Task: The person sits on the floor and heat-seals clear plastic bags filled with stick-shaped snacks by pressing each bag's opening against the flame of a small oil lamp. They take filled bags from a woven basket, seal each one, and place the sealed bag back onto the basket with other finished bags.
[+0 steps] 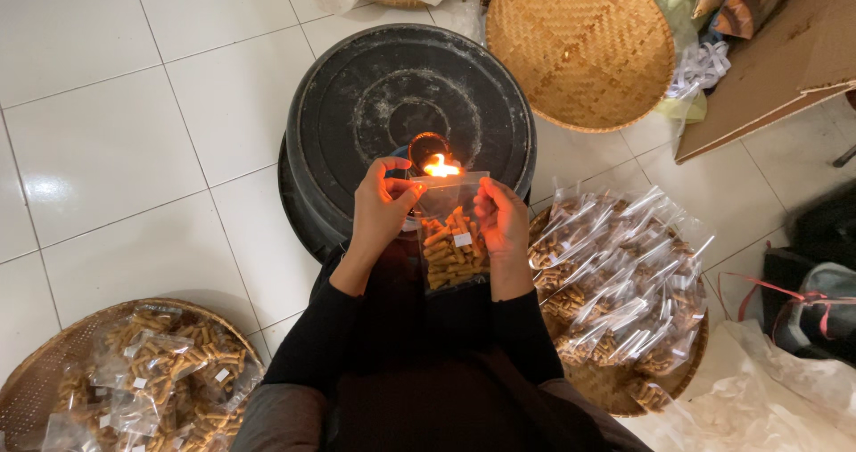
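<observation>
My left hand and my right hand together hold a small clear plastic bag of golden stick snacks by its two upper corners. The bag's open top edge is right at a small flame burning in a little round lamp. The lamp stands on an upturned black round tub in front of me. My black sleeves reach in from below.
A woven tray at my right holds several filled clear snack bags. Another woven tray at lower left holds more bags. An empty woven bamboo tray lies beyond the tub, with cardboard at right. White floor tiles surround everything.
</observation>
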`<state>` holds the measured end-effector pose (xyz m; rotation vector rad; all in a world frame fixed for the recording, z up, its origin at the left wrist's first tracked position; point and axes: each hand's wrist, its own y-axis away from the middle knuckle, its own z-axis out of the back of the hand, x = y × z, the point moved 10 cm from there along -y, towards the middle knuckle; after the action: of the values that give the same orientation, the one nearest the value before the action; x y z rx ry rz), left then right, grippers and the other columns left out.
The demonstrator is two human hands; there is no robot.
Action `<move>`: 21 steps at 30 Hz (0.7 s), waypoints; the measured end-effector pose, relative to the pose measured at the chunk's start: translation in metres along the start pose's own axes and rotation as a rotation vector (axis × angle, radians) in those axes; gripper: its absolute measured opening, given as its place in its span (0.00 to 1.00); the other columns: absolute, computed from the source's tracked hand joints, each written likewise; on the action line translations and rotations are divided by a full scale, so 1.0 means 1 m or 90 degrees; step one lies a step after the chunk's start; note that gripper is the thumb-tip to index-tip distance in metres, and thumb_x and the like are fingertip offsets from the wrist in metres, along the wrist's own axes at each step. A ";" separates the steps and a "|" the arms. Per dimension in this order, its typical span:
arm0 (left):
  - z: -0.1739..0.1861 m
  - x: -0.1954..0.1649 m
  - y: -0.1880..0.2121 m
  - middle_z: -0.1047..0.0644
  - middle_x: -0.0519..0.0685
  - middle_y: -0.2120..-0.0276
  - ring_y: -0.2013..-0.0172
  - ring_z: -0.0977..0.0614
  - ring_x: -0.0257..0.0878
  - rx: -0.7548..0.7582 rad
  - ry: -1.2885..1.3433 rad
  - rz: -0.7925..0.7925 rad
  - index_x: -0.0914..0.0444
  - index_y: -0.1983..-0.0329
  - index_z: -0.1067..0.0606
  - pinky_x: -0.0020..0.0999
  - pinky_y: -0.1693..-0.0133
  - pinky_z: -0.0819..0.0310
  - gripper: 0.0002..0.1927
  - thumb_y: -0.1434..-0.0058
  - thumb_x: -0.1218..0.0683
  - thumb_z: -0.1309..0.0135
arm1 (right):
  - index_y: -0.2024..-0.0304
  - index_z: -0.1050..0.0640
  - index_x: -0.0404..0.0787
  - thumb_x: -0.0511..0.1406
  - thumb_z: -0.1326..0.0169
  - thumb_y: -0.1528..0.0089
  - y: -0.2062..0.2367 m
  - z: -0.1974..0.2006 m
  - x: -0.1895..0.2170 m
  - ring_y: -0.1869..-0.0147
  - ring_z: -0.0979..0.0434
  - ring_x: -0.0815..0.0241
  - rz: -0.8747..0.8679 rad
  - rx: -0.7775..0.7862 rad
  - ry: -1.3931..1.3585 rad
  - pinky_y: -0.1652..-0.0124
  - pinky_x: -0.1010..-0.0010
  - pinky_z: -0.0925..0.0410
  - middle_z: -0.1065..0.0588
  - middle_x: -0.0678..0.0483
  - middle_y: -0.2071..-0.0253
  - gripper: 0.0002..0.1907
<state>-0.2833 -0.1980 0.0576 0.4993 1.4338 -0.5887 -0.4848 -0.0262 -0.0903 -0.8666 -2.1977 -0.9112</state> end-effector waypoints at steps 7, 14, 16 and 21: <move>-0.003 0.004 -0.001 0.16 0.53 0.67 0.66 0.14 0.35 -0.004 -0.007 0.005 0.65 0.46 0.30 0.29 0.64 0.22 0.21 0.41 0.59 0.39 | 0.59 0.18 0.36 0.31 0.39 0.37 0.000 0.002 0.004 0.68 0.22 0.65 0.005 0.001 -0.006 0.71 0.78 0.31 0.21 0.55 0.67 0.05; -0.005 0.004 -0.001 0.15 0.52 0.69 0.68 0.14 0.36 -0.018 -0.038 -0.003 0.65 0.47 0.29 0.29 0.65 0.24 0.20 0.40 0.57 0.37 | 0.59 0.18 0.36 0.30 0.39 0.37 -0.002 0.010 0.007 0.68 0.22 0.66 0.009 -0.020 0.002 0.72 0.78 0.32 0.21 0.55 0.68 0.05; -0.006 0.004 -0.001 0.15 0.52 0.69 0.68 0.14 0.36 -0.021 -0.041 -0.007 0.65 0.48 0.29 0.29 0.65 0.24 0.20 0.40 0.57 0.36 | 0.59 0.18 0.36 0.30 0.39 0.37 -0.003 0.011 0.007 0.68 0.22 0.65 0.009 -0.019 -0.003 0.72 0.78 0.32 0.21 0.55 0.68 0.05; -0.010 0.002 -0.002 0.15 0.52 0.70 0.70 0.15 0.35 -0.023 -0.036 -0.021 0.66 0.49 0.32 0.29 0.67 0.25 0.21 0.40 0.57 0.36 | 0.59 0.18 0.36 0.30 0.40 0.37 -0.001 0.013 0.010 0.68 0.22 0.65 0.014 -0.017 -0.007 0.71 0.77 0.31 0.22 0.55 0.68 0.05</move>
<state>-0.2921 -0.1935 0.0548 0.4277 1.3983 -0.5979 -0.4956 -0.0137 -0.0906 -0.9080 -2.1861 -0.9290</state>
